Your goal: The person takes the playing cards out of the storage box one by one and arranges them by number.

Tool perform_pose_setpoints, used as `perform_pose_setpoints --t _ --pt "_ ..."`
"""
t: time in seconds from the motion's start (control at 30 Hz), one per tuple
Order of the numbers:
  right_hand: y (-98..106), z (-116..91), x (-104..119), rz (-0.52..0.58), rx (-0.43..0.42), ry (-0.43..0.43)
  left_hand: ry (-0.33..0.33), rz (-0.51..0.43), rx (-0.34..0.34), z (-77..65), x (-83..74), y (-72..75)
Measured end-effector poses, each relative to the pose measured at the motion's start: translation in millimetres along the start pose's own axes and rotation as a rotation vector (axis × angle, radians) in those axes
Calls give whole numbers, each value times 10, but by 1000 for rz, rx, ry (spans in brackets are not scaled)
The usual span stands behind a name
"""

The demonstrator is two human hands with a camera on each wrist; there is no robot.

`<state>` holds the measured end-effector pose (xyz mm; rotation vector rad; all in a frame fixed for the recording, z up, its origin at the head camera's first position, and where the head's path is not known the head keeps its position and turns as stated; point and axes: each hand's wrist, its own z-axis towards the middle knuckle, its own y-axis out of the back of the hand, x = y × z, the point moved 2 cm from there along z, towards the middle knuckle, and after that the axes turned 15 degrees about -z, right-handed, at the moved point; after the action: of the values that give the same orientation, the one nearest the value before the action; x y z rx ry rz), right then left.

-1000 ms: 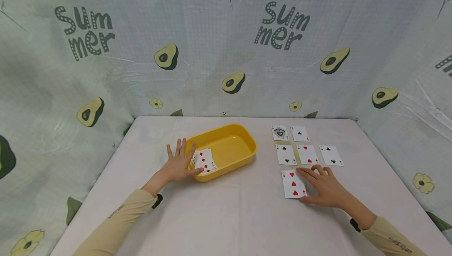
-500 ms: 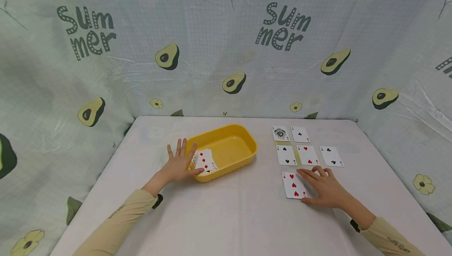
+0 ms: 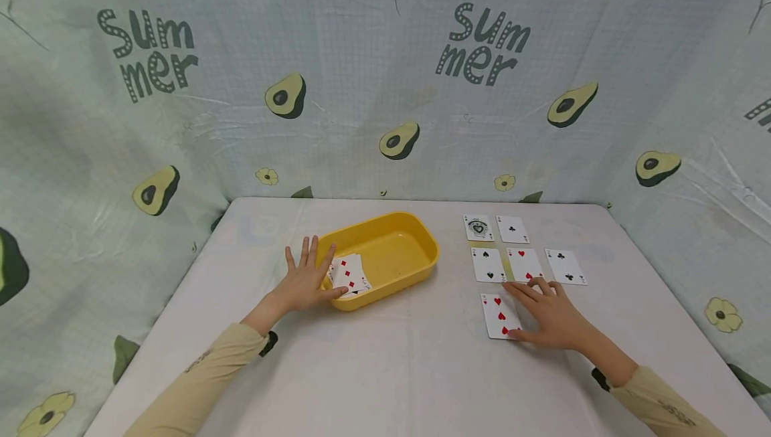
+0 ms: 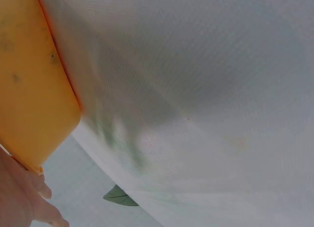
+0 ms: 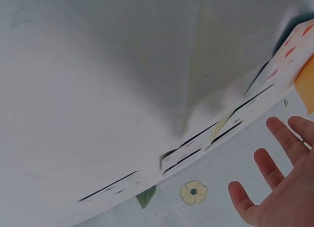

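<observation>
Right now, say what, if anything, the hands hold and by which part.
Nothing is plainly gripped: the left hand spreads over the left end of the yellow tray; the right hand overlaps the right edge of the three of hearts, contact unclear.

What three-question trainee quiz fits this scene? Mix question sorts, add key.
1. Which suit shows on the top card in the tray? A clubs, B diamonds, C hearts.
2. True or false: the right hand touches the tray.
3. How many cards show outside the tray?

Key: 1 B. 2 False; it is at the three of hearts. 3 Six.
</observation>
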<state>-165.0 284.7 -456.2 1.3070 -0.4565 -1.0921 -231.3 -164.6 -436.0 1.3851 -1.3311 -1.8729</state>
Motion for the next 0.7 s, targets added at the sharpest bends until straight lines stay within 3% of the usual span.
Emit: perform_pose_setpoints --t 0.23,0.5,0.7 --pt "122 241 56 35 4 3 13 12 10 12 15 -7" --pt "246 525 143 65 92 1 19 13 23 23 14 -11" --pt "298 720 216 66 41 43 27 27 20 20 13 0"
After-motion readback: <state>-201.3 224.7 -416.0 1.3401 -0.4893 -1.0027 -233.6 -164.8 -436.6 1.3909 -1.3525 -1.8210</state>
